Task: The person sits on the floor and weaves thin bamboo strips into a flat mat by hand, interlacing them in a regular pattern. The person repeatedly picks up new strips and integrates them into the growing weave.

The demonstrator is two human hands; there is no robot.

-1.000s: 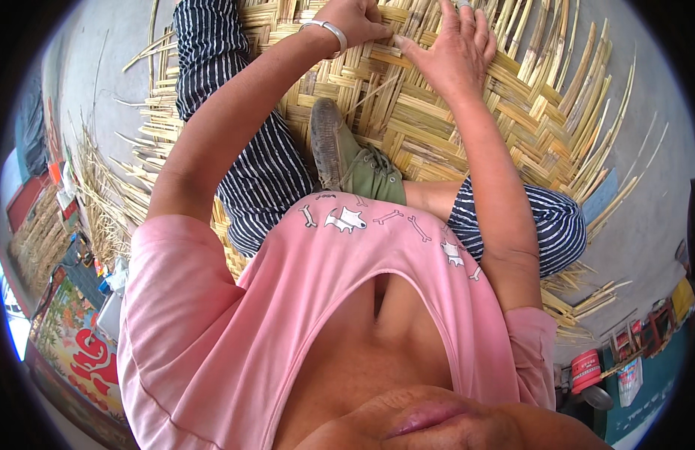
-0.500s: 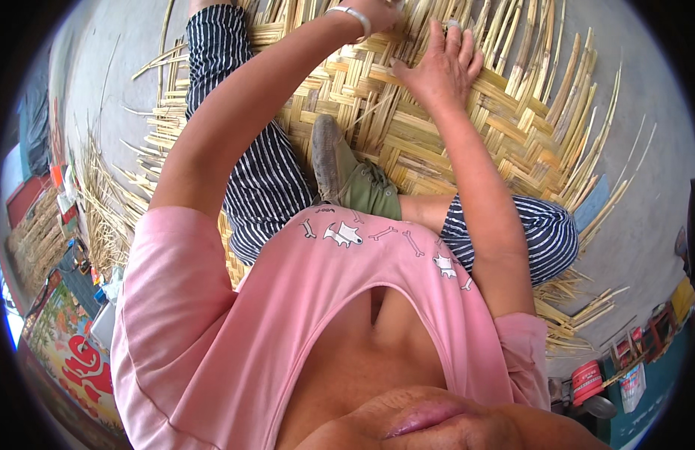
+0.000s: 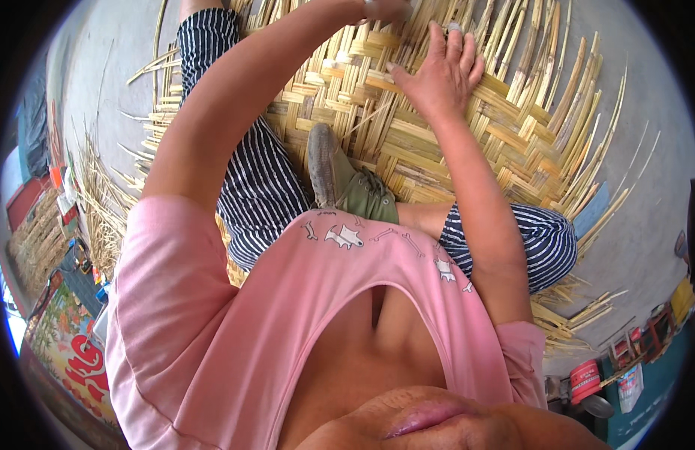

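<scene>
A large woven mat (image 3: 415,139) of split straw-coloured strips lies on the floor, beneath and in front of my crossed legs. My right hand (image 3: 445,75) rests palm down on its upper part, fingers spread, with something grey around one fingertip. Just left of it, at the top edge of the view, my left hand (image 3: 389,9) hovers over or touches the strips. That hand is blurred and partly cut off, so its fingers and anything in them are unclear. Long unwoven strip ends (image 3: 546,64) fan out beyond the weave at the far right.
My green shoe (image 3: 347,180) presses on the mat. Loose strips (image 3: 100,202) are heaped on the grey floor at left, beside a straw bundle (image 3: 44,232). A red container (image 3: 585,381) stands at lower right. More strip ends (image 3: 576,311) stick out near my right knee.
My left hand has shifted a little up and to the right, towards the view's edge. The right hand stays in nearly the same place on the mat.
</scene>
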